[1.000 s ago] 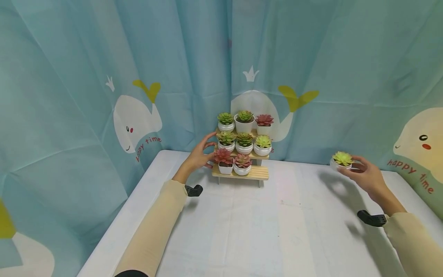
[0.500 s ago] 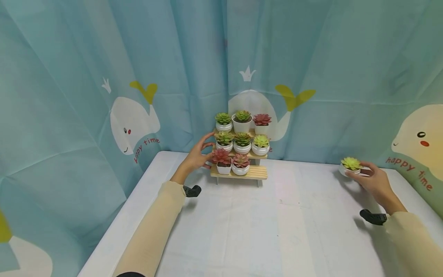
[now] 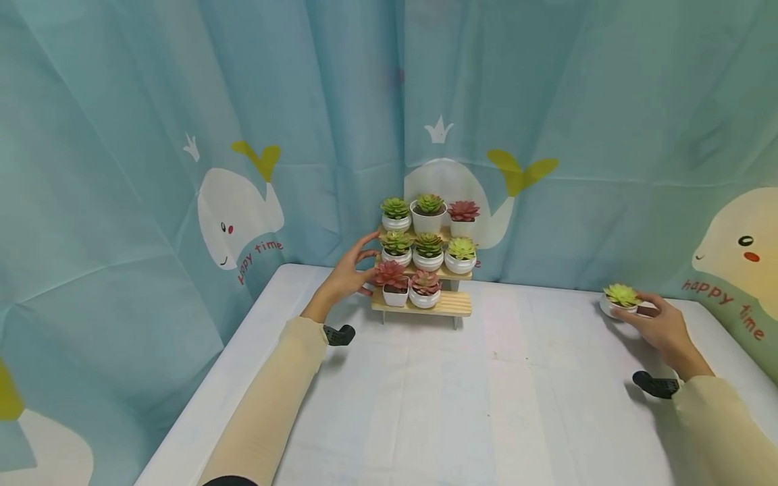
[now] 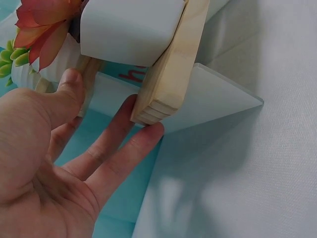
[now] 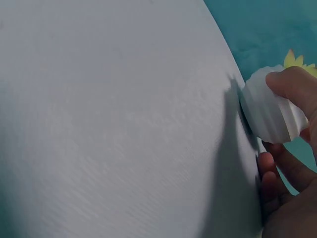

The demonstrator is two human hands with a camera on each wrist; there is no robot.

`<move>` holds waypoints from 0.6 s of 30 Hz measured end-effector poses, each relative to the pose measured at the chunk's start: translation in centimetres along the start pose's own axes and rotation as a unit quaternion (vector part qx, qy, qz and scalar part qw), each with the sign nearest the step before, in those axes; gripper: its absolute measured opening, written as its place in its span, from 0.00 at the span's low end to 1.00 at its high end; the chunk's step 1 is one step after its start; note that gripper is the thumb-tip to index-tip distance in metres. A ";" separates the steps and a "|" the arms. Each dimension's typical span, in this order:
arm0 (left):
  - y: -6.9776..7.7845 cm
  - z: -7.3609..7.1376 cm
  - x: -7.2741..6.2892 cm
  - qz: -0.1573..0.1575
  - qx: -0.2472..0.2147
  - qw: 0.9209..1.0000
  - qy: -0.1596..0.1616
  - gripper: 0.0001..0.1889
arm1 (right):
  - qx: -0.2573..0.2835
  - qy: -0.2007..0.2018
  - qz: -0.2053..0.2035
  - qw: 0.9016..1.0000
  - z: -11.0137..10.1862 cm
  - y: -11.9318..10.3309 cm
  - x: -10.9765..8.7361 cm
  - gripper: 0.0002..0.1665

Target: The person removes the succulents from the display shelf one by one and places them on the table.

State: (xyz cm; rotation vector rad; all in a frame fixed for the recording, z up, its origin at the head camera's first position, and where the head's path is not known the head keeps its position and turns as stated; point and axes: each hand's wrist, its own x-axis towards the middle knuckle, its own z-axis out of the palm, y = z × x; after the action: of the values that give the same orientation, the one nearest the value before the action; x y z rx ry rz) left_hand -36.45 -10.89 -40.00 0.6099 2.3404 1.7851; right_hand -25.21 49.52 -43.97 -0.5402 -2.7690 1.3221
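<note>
Looks like a set-down step: right hand (image 3: pixel 661 327) pinches the yellow-green potted succulent (image 3: pixel 621 295) near the table (image 3: pixel 450 391)'s far right corner; next calls for level base, then release. Left hand (image 3: pixel 345 275), fingers spread, touches tiered stand (image 3: pixel 454 303)'s end. Base contact unclear; right hand cropped in its wrist view

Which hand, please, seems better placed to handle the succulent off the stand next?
Probably the right hand: it grips that succulent by its white pot, while the left hand is across the table, touching the wooden stand.
</note>
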 end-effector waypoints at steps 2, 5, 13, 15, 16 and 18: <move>0.0 0.0 0.0 -0.002 0.000 1.000 0.001 0.42 | 0.002 -0.008 0.002 1.000 -0.1 0.1 0.1 0.63; 0.1 0.0 -0.1 -0.001 -0.001 1.000 0.001 0.42 | 0.002 -0.016 -0.001 1.000 -0.3 0.2 0.1 0.63; -0.1 0.0 -0.1 -0.001 0.000 1.000 0.002 0.42 | -0.003 -0.026 0.009 1.000 -0.4 0.4 0.2 0.64; -0.1 0.0 -0.1 -0.001 0.000 1.000 0.002 0.42 | -0.002 -0.027 0.009 1.000 -0.4 0.4 0.2 0.65; 0.0 0.0 -0.1 0.000 0.001 1.000 0.001 0.41 | -0.002 -0.027 0.009 1.000 -0.4 0.4 0.2 0.65; 0.0 0.0 -0.1 -0.002 0.002 1.000 0.002 0.41 | -0.001 -0.028 0.009 1.000 -0.5 0.4 0.3 0.65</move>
State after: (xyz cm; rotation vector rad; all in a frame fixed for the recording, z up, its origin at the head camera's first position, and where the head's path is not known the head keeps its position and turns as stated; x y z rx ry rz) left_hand -36.36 -10.94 -40.05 0.6030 2.3453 1.7828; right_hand -25.26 50.23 -44.03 -0.5387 -2.8178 1.3579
